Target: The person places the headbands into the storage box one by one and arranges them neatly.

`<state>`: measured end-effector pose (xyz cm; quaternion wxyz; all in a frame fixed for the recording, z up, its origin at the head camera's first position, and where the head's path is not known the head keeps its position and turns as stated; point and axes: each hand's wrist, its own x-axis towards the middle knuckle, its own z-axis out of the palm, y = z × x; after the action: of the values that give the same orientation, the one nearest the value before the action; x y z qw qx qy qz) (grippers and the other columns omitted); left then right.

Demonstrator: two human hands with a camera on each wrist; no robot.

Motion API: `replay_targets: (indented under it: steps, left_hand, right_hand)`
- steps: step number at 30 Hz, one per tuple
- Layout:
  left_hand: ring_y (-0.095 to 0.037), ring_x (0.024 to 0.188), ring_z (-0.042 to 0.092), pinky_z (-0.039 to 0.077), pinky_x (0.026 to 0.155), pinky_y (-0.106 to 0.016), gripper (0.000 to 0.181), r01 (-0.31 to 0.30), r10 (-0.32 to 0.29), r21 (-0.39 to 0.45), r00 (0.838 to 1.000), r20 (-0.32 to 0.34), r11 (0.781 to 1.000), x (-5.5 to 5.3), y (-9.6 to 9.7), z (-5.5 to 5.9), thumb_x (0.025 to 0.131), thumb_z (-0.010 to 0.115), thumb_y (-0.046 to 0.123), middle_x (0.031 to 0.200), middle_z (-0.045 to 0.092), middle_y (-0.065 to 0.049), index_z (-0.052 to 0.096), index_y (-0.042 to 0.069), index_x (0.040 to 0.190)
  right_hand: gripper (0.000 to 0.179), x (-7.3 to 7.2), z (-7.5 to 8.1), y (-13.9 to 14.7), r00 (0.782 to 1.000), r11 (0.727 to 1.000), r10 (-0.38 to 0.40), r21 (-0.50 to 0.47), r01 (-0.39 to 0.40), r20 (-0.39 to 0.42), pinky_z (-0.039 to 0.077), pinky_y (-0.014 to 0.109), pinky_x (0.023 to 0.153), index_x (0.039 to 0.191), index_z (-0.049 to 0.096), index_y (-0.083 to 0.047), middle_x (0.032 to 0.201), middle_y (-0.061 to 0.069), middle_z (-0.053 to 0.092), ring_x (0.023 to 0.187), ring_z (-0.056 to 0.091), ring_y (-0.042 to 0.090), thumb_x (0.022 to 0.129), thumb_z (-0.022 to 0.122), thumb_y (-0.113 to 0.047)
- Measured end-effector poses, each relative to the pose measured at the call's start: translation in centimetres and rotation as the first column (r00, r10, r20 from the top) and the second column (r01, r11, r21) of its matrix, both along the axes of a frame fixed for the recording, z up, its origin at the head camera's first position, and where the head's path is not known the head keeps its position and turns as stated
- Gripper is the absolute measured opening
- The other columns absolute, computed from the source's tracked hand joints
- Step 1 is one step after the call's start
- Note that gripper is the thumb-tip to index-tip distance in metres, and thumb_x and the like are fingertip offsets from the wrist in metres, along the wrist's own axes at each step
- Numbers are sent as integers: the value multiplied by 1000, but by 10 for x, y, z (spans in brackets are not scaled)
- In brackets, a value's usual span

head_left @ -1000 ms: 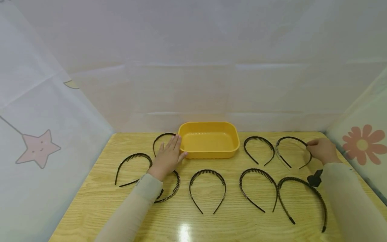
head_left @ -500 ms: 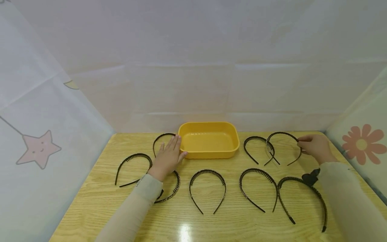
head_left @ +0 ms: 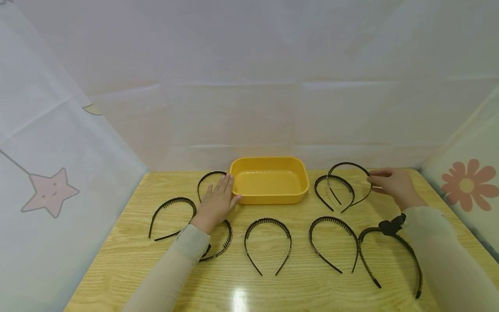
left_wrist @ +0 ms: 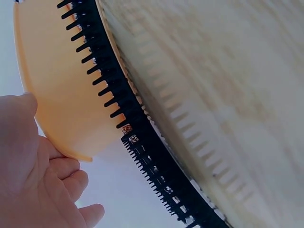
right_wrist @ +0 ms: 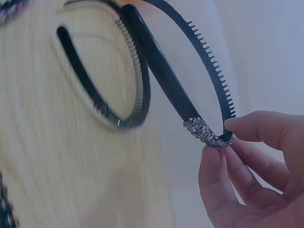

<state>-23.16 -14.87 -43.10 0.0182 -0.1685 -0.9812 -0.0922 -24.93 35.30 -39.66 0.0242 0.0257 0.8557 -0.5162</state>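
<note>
My right hand [head_left: 393, 186] pinches a thin black headband [right_wrist: 164, 66] by one side of its arc, thumb against fingers. The right wrist view shows short inner teeth and a sparkly silver patch at the fingertips. In the head view the held headband overlaps another toothed headband [head_left: 331, 178] lying at the back right. My left hand [head_left: 216, 203] rests with its straight fingers along the left wall of a yellow plastic box [head_left: 269, 199], thumb at the front corner. Close in the left wrist view runs a black toothed headband [left_wrist: 114, 90]. Nothing lies inside the box.
More black headbands lie on the wooden table [head_left: 296, 290]: one front middle [head_left: 268, 220], a pair front right, several around the left forearm, some partly hidden by it. Pale cloth walls [head_left: 269, 108] enclose the table at the back and both sides.
My right hand has moved left and slightly up with the pinched headband, from the back right to over the neighbouring headband. The left hand and the box have stayed put.
</note>
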Motion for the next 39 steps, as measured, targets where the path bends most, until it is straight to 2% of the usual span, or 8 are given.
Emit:
replay_targets:
  steps: [6, 9, 17, 22, 28, 31, 35, 39]
  left_hand:
    - [-30, 155, 10, 9, 123, -59, 75, 1, -1, 0, 1000, 2, 1000, -1, -1, -1, 109, 39, 47, 168, 13, -17, 14, 0, 161]
    - [-30, 155, 10, 9, 123, -58, 75, 1, -1, 0, 1000, 0, 1000, -1, -1, -2, 109, 39, 48, 168, 13, -16, 14, 0, 161]
    - [-31, 155, 11, 9, 123, -58, 75, -2, 2, -7, 1000, 1, 1000, -1, -1, -2, 109, 37, 49, 168, 13, -16, 14, 0, 162]
    - [-33, 155, 15, 10, 123, -58, 76, -2, 2, -13, 1000, -4, 1000, -1, -1, -3, 109, 37, 49, 168, 13, -17, 13, 0, 162]
    - [-32, 155, 13, 9, 123, -58, 75, -6, 6, -4, 1000, -7, 1000, -2, -2, -5, 109, 40, 47, 168, 13, -17, 13, 0, 162]
    - [-32, 155, 13, 9, 123, -58, 76, -7, 7, -6, 1000, -6, 1000, -3, -3, -7, 109, 40, 47, 168, 13, -17, 13, 0, 162]
    - [-31, 155, 12, 8, 124, -57, 76, -7, 7, -13, 1000, -7, 1000, -3, -3, -8, 109, 39, 48, 168, 13, -17, 12, 0, 162]
    - [-31, 155, 13, 10, 124, -57, 76, -5, 4, -13, 1000, -17, 1000, -2, -3, -8, 109, 39, 48, 168, 13, -17, 12, 0, 162]
  right_hand:
    - [60, -1, 6, -15, 1000, 994, 0, -108, 2, 15, 58, 25, 88, 146, 44, 11, 118, -3, 56, 92, 63, -4, 102, 65, -23]
    - [60, -1, 7, -22, 1000, 988, 9, -153, -5, 27, 58, 25, 89, 148, 43, 10, 118, -6, 56, 94, 64, -4, 102, 65, -22]
    - [58, -1, 12, -44, 999, 972, 26, -233, -17, 37, 56, 27, 94, 149, 42, 7, 129, 2, 51, 100, 64, -1, 102, 64, -20]
    - [58, 0, 14, -58, 999, 962, 32, -271, -26, 16, 56, 30, 95, 147, 44, 9, 124, 0, 55, 99, 65, 1, 101, 65, -19]
    - [56, -2, 14, -77, 1000, 939, 28, -342, -24, 8, 58, 28, 89, 145, 45, 12, 112, -2, 62, 92, 68, 6, 100, 67, -13]
    - [57, -3, 14, -87, 1000, 944, 27, -330, -20, 16, 58, 28, 88, 146, 45, 11, 111, -2, 63, 93, 68, 5, 100, 67, -14]
    - [56, -6, 12, -100, 999, 948, 29, -318, -17, 35, 58, 29, 90, 145, 47, 8, 119, 5, 61, 95, 69, 4, 99, 68, -16]
    - [54, -8, 11, -113, 998, 939, 40, -343, -23, 40, 57, 32, 92, 144, 49, 8, 126, 13, 59, 95, 69, 5, 99, 69, -14]
